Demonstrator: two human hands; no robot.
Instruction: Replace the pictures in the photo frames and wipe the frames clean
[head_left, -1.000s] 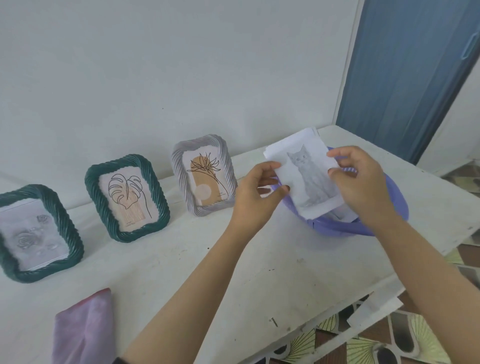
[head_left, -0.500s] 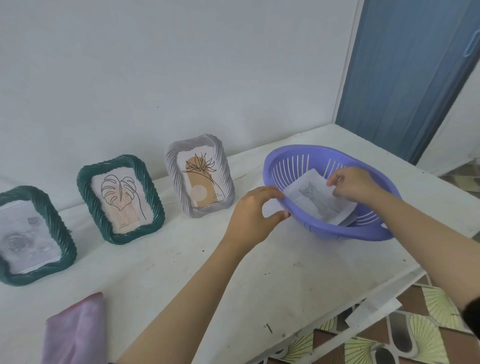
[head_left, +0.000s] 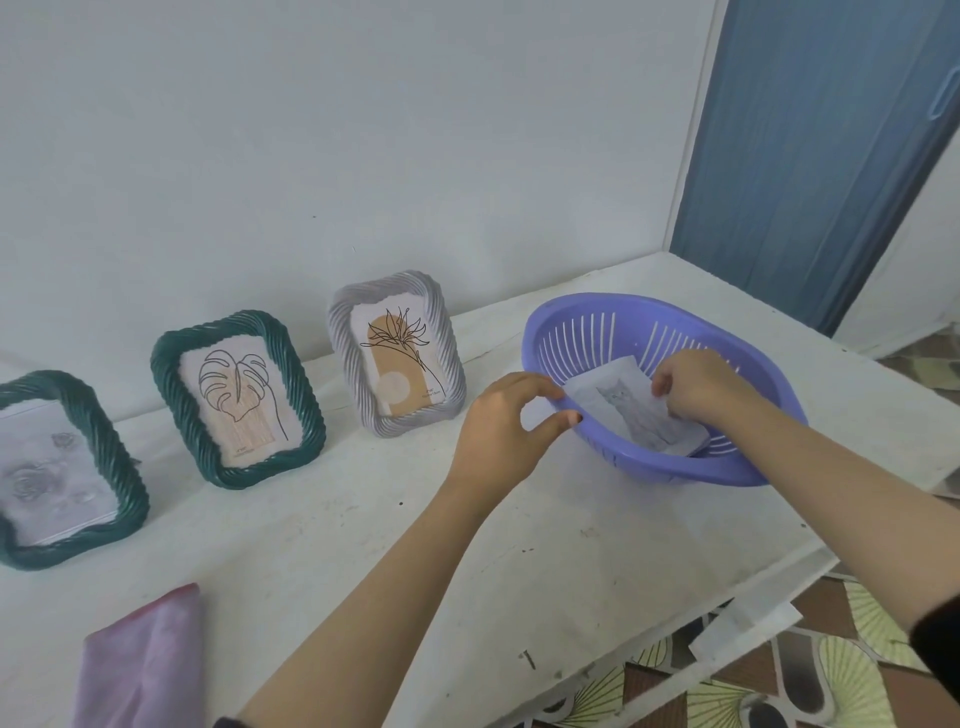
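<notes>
Three rope-edged photo frames stand along the wall: a green frame (head_left: 67, 467) with a pale grey picture, a green frame (head_left: 239, 400) with a leaf drawing, and a grey frame (head_left: 397, 353) with a flower drawing. A purple slotted basket (head_left: 675, 312) sits to their right. Inside it lies a cat picture (head_left: 628, 415) on top of other sheets, and my right hand (head_left: 696, 384) pinches its upper edge. My left hand (head_left: 511, 431) is at the basket's near-left rim with thumb and fingers curved; nothing is plainly held. A pink cloth (head_left: 140, 665) lies at the front left.
Everything rests on a scuffed white table (head_left: 519, 571) against a white wall. The table's front edge runs diagonally at lower right, with patterned floor tiles (head_left: 857, 670) below. A blue door (head_left: 805, 156) stands behind the table's far right corner.
A second ago both hands held the cat picture up above the basket. My right hand has lowered it into the basket, and my left hand has let go and stays at the rim.
</notes>
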